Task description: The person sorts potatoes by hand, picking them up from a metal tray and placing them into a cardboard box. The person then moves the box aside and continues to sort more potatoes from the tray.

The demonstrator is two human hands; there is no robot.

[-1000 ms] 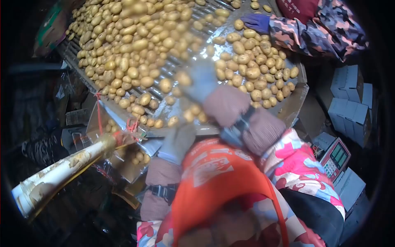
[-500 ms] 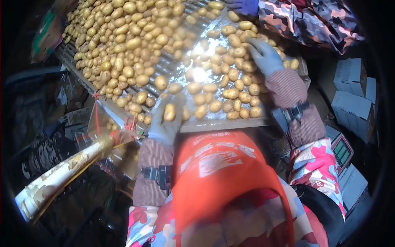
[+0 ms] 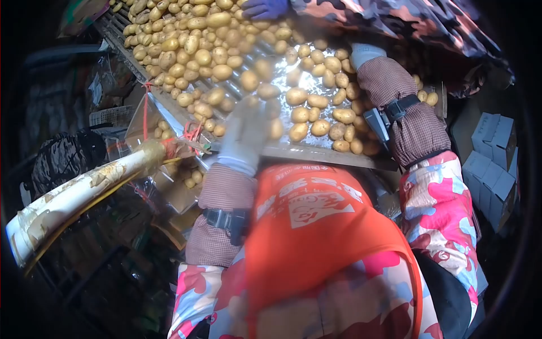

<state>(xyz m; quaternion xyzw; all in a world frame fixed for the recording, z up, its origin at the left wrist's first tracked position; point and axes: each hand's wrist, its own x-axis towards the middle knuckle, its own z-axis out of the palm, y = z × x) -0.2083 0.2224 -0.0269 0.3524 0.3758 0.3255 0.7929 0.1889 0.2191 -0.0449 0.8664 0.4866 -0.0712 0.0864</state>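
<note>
My left hand [image 3: 247, 130], in a pale glove, is over the near edge of the metal sorting table [image 3: 305, 151]. Motion smears its fingers, and a blurred potato [image 3: 275, 129] lies right beside them. My right hand [image 3: 367, 53], also gloved, reaches to the far right part of the table, close to several potatoes [image 3: 333, 64]. Its fingers do not show clearly there, near another person's camouflage sleeve. Loose potatoes [image 3: 299, 114] are spread over the shiny surface between my hands. A large heap of potatoes [image 3: 192, 44] covers the slatted left side.
Across the table is another person's purple-gloved hand [image 3: 264, 8] on the heap. A peeling white pole [image 3: 84, 189] juts out at left, beside a red tie [image 3: 192, 133]. White boxes [image 3: 492, 138] stand at right. An orange apron [image 3: 322, 237] covers my front.
My right hand has moved farther away, toward the other person's sleeve. My left hand has left the potato that was at its fingers. The purple-gloved hand has shifted left, and the view has turned.
</note>
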